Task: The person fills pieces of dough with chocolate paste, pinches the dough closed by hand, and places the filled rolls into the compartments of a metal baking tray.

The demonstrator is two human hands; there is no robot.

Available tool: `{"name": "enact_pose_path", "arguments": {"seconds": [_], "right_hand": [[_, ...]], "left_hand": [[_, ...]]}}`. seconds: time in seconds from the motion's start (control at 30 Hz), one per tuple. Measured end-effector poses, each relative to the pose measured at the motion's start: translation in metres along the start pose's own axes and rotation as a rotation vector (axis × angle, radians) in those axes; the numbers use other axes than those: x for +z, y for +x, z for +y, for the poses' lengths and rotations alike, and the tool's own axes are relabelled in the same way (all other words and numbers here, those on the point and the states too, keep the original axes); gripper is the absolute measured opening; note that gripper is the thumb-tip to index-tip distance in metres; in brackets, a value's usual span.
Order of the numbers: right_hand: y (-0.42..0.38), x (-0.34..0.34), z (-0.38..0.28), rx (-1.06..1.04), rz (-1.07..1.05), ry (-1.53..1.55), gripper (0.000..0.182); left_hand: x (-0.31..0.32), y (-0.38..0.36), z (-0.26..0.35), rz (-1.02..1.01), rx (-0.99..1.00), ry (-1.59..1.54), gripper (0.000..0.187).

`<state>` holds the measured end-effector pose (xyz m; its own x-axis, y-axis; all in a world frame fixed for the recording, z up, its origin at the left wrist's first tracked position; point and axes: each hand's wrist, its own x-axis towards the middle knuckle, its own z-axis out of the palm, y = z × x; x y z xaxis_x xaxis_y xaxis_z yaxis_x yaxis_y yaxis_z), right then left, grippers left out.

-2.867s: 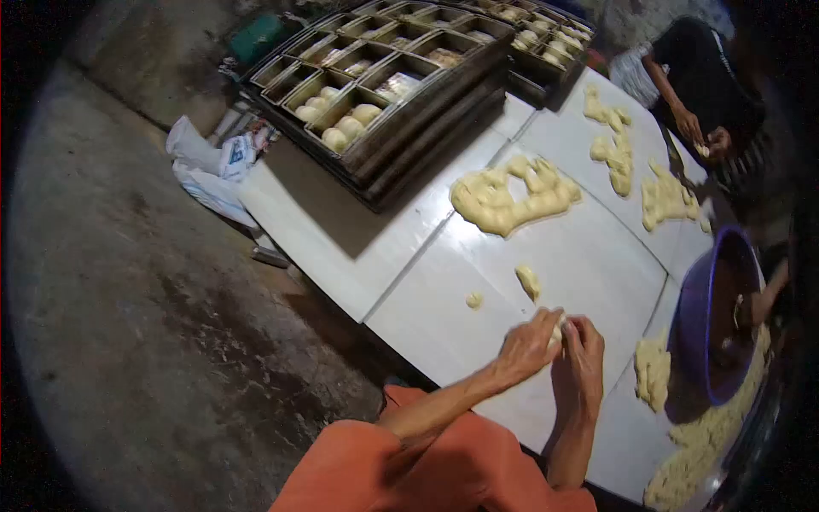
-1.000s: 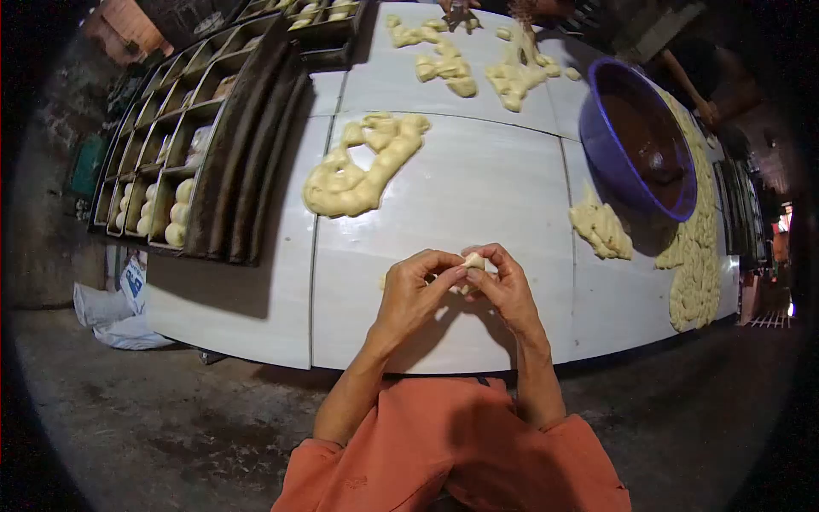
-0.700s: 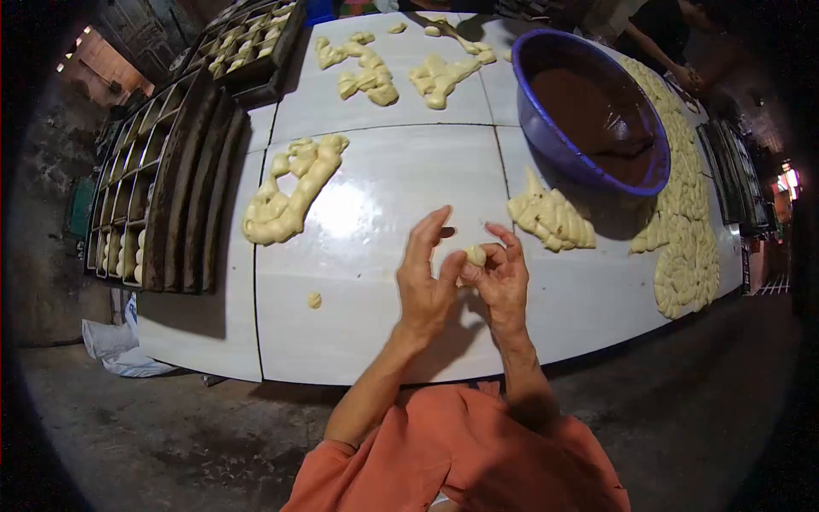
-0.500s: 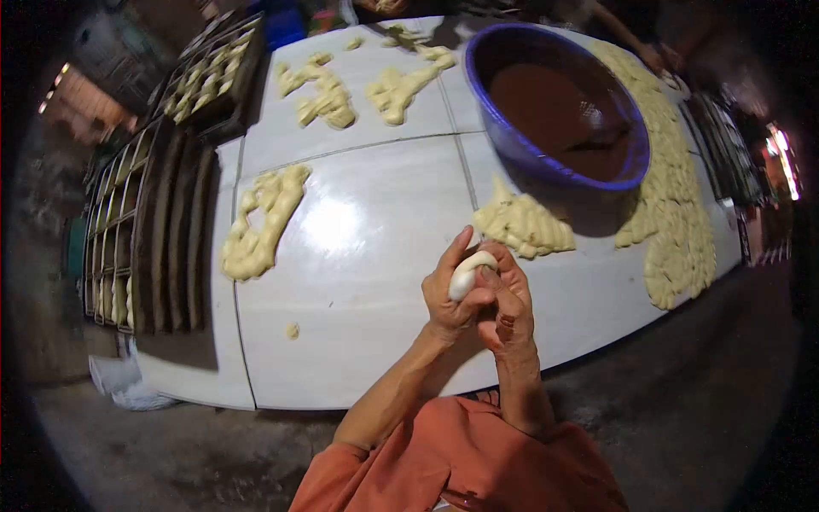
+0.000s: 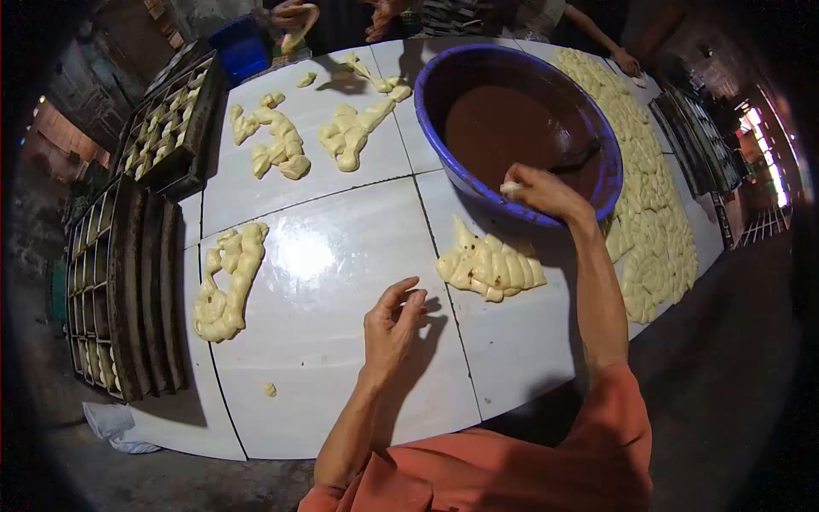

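Compared with half a second earlier, the two hands have parted: the right hand (image 5: 550, 194) has moved forward to the purple basin (image 5: 438, 143), while the left hand (image 5: 391, 334) lies apart from it, above the counter (image 5: 337, 243). The dough piece (image 5: 510, 187), formerly worked between both hands, now shows at the fingertips of the right hand, pinched there over the brown mixture (image 5: 499, 119) and just inside the near rim; whether the wrist touches that rim cannot be told. The fingers of the left hand are loosely curled and released, their shadow falling on the white surface beside them. The view has also shifted, so that the basin stands nearer the middle. Unchanged in arrangement are the dough cluster (image 5: 490, 266) just beside the basin on its near side, the looped dough (image 5: 247, 271) at the left, and the small scrap (image 5: 270, 389) near the front edge. Beyond the basin to the right spreads a dense layer of dough (image 5: 657, 230); stacked dark trays (image 5: 153, 294) stand at the far left.
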<state>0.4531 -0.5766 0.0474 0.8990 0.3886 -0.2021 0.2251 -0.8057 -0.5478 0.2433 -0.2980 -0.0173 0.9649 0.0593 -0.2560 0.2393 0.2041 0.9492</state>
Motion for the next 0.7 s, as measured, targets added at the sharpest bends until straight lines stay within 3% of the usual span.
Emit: {"name": "enact_pose_path", "arguments": {"seconds": [0.1, 0.13, 0.23, 0.33, 0.43, 0.5, 0.6, 0.7], "right_hand": [[0.007, 0.001, 0.007, 0.087, -0.207, 0.005, 0.024], [0.007, -0.003, 0.004, 0.076, -0.188, 0.044, 0.022], [-0.009, -0.017, -0.015, 0.115, -0.091, 0.737, 0.017], [-0.038, -0.016, -0.054, 0.037, 0.079, 1.012, 0.014], [-0.054, 0.025, -0.079, -0.067, 0.161, 1.346, 0.017], [-0.064, 0.062, -0.097, -0.051, 0.164, 1.467, 0.019], [-0.073, 0.120, -0.115, -0.006, 0.108, 1.569, 0.022], [-0.085, 0.167, -0.132, -0.017, 0.052, 1.701, 0.031]], "left_hand": [[-0.001, -0.003, -0.007, 0.008, -0.067, -0.061, 0.038], [-0.002, -0.004, -0.002, -0.014, -0.074, -0.022, 0.037], [0.004, -0.002, -0.008, -0.048, -0.101, -0.065, 0.036], [0.021, 0.000, 0.001, -0.112, -0.129, -0.164, 0.036], [0.028, 0.003, 0.012, -0.264, -0.105, -0.235, 0.039], [0.037, -0.001, 0.017, -0.228, -0.056, -0.413, 0.043], [0.025, -0.012, 0.009, -0.211, -0.131, -0.651, 0.038], [-0.008, -0.031, -0.002, -0.142, -0.165, -0.680, 0.039]]}}
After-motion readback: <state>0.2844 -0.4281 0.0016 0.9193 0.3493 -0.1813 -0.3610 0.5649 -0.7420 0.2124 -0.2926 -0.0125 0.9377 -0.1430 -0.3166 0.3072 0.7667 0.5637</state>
